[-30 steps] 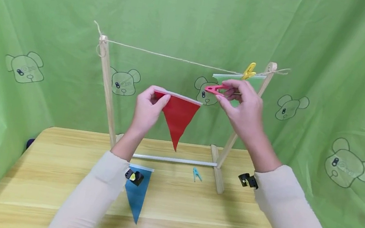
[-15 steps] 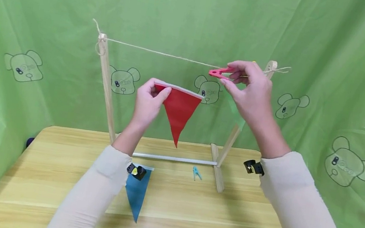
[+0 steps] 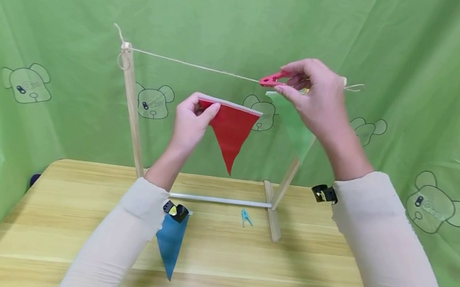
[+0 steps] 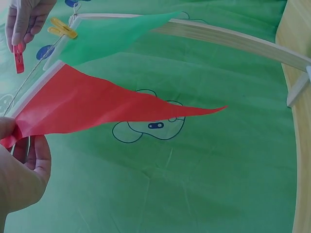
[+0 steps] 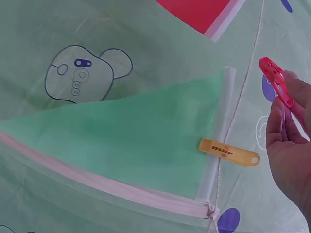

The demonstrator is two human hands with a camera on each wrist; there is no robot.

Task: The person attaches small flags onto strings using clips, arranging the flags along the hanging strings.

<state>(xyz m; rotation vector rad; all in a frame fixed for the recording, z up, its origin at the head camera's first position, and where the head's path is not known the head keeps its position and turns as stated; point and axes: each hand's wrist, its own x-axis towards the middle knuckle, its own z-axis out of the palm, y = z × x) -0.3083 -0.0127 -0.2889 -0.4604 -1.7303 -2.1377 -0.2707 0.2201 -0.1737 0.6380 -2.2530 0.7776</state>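
Observation:
My left hand [image 3: 191,122] pinches a red triangular pennant [image 3: 233,131] by the left end of its white top edge, and the point hangs down. The pennant is below the twine [image 3: 193,64] and apart from it. My right hand [image 3: 316,94] holds a red clothespin [image 3: 273,79] between thumb and fingers, its nose toward the left near the twine; the right wrist view shows a gap between them. A green pennant [image 5: 146,131] hangs at the twine's right end under a yellow clothespin [image 5: 229,152]. In the head view my right hand mostly hides that clothespin.
Two wooden posts [image 3: 132,108] carry the twine, joined low down by a white rod [image 3: 221,201]. On the wooden table [image 3: 258,278] lie a light-blue clothespin [image 3: 247,218] and a blue pennant [image 3: 171,242], partly covered by my left sleeve. A green curtain [image 3: 231,18] hangs behind.
My right hand has risen with the red clothespin to about the twine's height. My left hand has lifted the red pennant somewhat and shifted it slightly right.

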